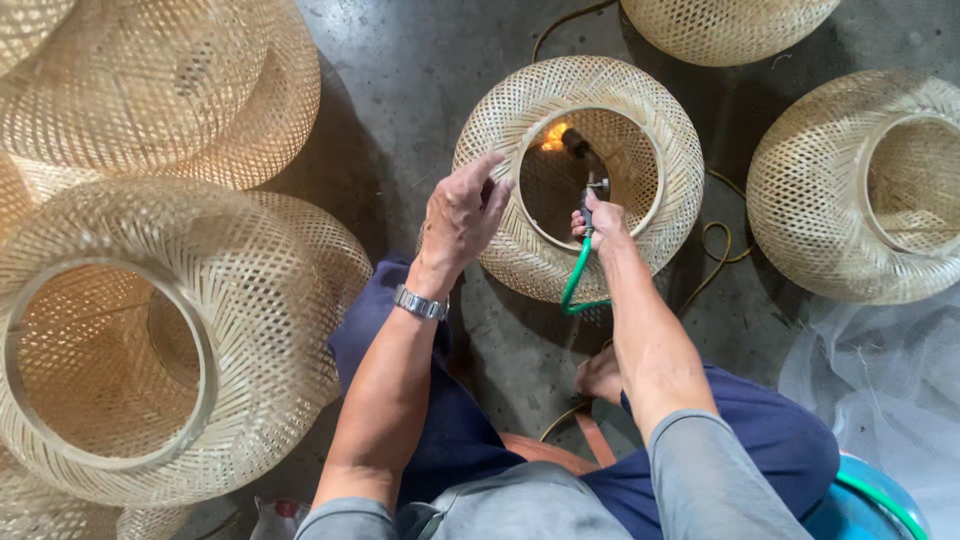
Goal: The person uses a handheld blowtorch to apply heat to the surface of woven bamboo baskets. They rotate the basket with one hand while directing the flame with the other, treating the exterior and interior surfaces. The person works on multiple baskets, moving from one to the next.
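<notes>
Both hands work at the mouth of a round woven basket (500, 130) lying on its side on the concrete floor (400, 70). Left hand (462, 215) rests on the basket's rim, fingers spread and curled loosely over the edge, with nothing clamped in them; a metal watch (420, 303) sits on that wrist. Right hand (600, 220) is closed around a small torch (590, 185), whose nozzle points into the opening, where a small orange flame (553, 137) burns just beyond the fingertips of the two hands. A green hose (574, 280) runs down from the torch under the right wrist.

Past the hands, at the top edge, lies part of another basket (730, 25). Well to the right of the right hand lies a similar basket (850, 190), its mouth facing right, with clear plastic sheeting (880, 380) below it. To the left of the left arm a large basket (150, 340) lies with its opening turned up, and more baskets (160, 80) are stacked beyond it. A yellow cord (715, 240) snakes on the floor right of the held basket.
</notes>
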